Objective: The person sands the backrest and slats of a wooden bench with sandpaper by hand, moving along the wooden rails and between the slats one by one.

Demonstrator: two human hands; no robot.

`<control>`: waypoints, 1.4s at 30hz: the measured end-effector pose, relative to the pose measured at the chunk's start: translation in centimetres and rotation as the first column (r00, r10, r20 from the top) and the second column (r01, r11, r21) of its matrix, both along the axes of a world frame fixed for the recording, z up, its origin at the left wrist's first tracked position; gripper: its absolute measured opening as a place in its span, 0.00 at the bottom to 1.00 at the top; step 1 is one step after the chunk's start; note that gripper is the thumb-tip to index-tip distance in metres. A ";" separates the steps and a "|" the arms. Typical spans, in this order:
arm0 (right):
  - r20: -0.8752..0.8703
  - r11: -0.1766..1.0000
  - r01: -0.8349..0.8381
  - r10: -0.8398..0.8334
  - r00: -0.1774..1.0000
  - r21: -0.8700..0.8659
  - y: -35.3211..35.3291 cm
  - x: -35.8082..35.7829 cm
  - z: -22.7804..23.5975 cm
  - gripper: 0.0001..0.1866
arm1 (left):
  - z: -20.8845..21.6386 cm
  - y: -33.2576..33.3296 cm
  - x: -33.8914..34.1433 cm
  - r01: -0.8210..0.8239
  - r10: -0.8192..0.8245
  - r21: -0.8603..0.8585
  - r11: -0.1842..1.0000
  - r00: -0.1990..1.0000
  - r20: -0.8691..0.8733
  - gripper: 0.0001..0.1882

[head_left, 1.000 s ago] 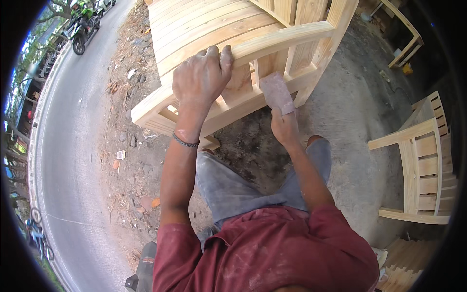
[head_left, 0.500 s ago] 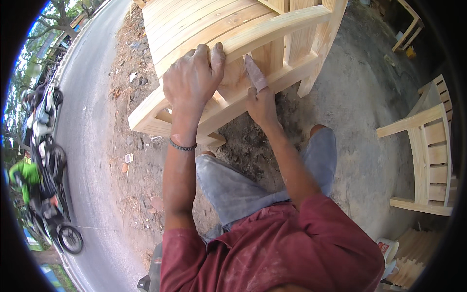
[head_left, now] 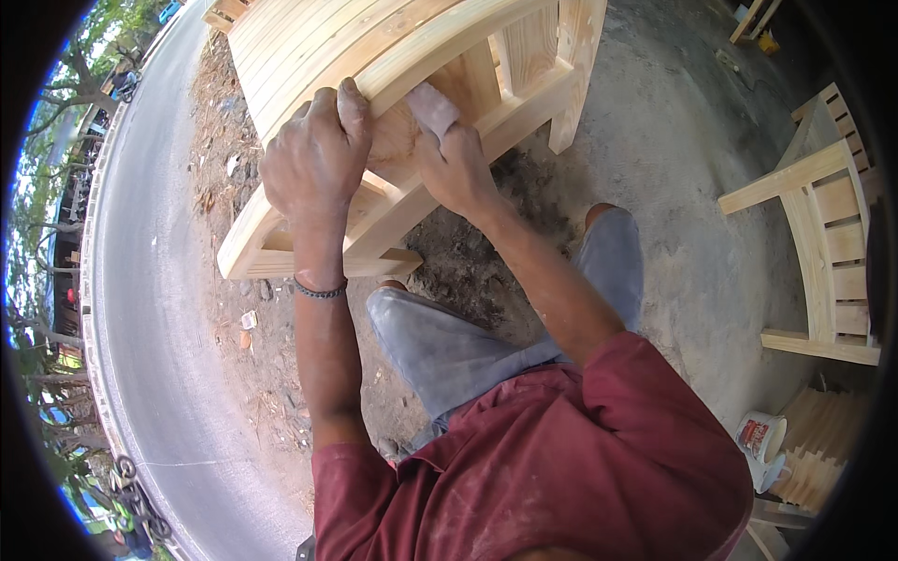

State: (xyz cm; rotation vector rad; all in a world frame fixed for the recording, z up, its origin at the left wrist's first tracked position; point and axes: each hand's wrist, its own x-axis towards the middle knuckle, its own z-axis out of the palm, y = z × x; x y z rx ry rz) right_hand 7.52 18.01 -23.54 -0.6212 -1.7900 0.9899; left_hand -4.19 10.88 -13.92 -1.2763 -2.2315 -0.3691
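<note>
A pale, unfinished wooden bench (head_left: 309,47) stands before me, its curved top rail (head_left: 449,42) running across the near end. My left hand (head_left: 313,154) is closed over the left part of that rail, fingers wrapped round it. Below the rail, my right hand (head_left: 458,168) grips a folded piece of dusty, pinkish-grey sandpaper (head_left: 433,107). Its fingertips are partly covered by the sandpaper, which lies against the bench's end, between the top rail and the lower rail (head_left: 524,122). Both hands are dusted with pale powder.
At the right, another slatted wooden frame (head_left: 814,252) rests on the concrete floor. White buckets (head_left: 760,439) and stacked wood strips (head_left: 814,449) are at the lower right. A paved road (head_left: 154,280) with a parked-looking motorcycle (head_left: 140,505) runs along the left.
My right hand has slid left with the sandpaper, closer to the left hand. The bench and left hand sit further left in view. The passing motorcycles have shifted out of their earlier place.
</note>
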 end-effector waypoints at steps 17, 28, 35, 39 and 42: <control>-0.084 0.997 0.001 0.006 0.996 0.079 1.3 -0.5 -1.6 0.24 | -0.5 0.7 -0.2 -0.032 0.034 0.017 0.999 0.994 -0.105 0.27; 0.146 0.944 -0.203 0.246 0.958 -0.260 0.2 1.1 3.7 0.28 | -1.2 0.2 -0.4 -0.072 0.073 0.016 0.997 0.991 -0.114 0.27; 0.121 0.991 -0.108 0.117 0.986 -0.075 1.2 0.9 -1.7 0.24 | -1.1 0.8 -0.8 -0.066 0.074 0.055 0.996 0.985 -0.157 0.27; 0.079 0.997 -0.048 0.043 0.996 0.056 0.6 0.5 -1.0 0.24 | -1.3 0.7 -0.6 -0.035 0.042 0.053 0.998 0.989 -0.140 0.26; 0.065 0.987 -0.012 0.001 0.998 0.162 1.7 0.2 -3.9 0.24 | -1.5 1.3 -0.7 -0.075 0.084 0.062 0.995 0.984 -0.157 0.26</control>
